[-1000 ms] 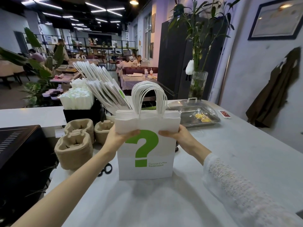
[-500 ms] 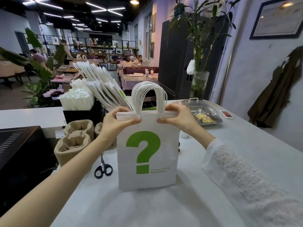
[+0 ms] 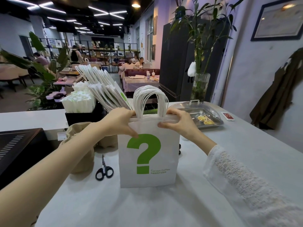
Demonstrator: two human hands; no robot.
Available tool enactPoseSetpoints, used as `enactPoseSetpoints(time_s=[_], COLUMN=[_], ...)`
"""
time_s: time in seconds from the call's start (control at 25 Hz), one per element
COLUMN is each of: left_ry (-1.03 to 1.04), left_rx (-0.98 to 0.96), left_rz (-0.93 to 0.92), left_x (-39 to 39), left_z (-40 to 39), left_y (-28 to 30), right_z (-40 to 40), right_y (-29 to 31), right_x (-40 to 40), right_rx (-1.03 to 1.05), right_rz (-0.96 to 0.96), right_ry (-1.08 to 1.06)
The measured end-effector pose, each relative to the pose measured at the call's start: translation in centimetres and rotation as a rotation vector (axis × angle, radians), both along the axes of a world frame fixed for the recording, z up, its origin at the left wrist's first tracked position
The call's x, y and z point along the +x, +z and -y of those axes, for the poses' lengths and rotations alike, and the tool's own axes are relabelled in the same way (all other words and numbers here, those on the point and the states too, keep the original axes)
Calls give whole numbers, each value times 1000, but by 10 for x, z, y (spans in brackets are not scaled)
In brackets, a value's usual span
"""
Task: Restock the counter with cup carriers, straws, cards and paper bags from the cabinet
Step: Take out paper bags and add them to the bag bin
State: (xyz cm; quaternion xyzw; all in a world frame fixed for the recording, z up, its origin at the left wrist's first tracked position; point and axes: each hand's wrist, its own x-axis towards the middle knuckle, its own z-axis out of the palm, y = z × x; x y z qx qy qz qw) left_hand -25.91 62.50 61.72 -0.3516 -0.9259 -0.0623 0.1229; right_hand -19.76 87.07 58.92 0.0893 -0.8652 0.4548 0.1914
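Two hands hold one stack of white paper bags [image 3: 148, 159] upright on the pale worktop [image 3: 237, 145], and every place below is given from that stack. Its front face carries a green question mark and small green lettering, and its bundled white cord handles arch up from the top edge. At the top left corner the left hand [image 3: 118, 123] pinches the stack, thumb on the near face and fingers curled over the rim. At the top right corner the right hand [image 3: 178, 123] grips likewise, thumb in front and fingers hooked over the folded edge; a white lace sleeve [image 3: 242, 181] covers that forearm.

Just left of the stack's foot lie black-handled scissors [image 3: 104, 169], flat on the worktop. Farther left stand brown pulp cup carriers [image 3: 82, 154], partly hidden by the left forearm. Left again, at the frame edge, sits a black machine [image 3: 19, 148].

Behind the stack to the left, a black holder [image 3: 78, 117] carries white wrapped straws [image 3: 78, 102], and more paper bags [image 3: 106, 92] lean fanned beside it. Behind to the right rests a metal tray [image 3: 211, 123] under a clear lid with yellow pieces inside, then a small red and white device [image 3: 227, 115]. Beyond the tray a glass vase [image 3: 200, 86] holds tall green stems.
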Motion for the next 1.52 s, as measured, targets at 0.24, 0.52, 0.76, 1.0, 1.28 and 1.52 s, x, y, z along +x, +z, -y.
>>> enactPoseSetpoints(time_s=[0.24,0.52,0.76,1.0,1.28,1.52], left_ry=[-18,-35,-16,-32,103,71], left_rx=[49,76,106,178,718,845], left_rz=[-42,-37,-5,208,521,539], left_x=[5,9,7,-3,-7,-17], left_z=[1,-1,-3,3,27,33], left_y=[-4,-4,-4,-2,-38,-53], right_z=[-24,-33,-36,-38,-41,-43], right_y=[-65,-161,-165,-160,-164,-150], right_x=[9,12,-7,-18,-30,-53], right_rx=[-199,-73,-2,7,-2,-46], right_rz=[204,509,573,604,617,620], right_ry=[157,165,138,165,166,223])
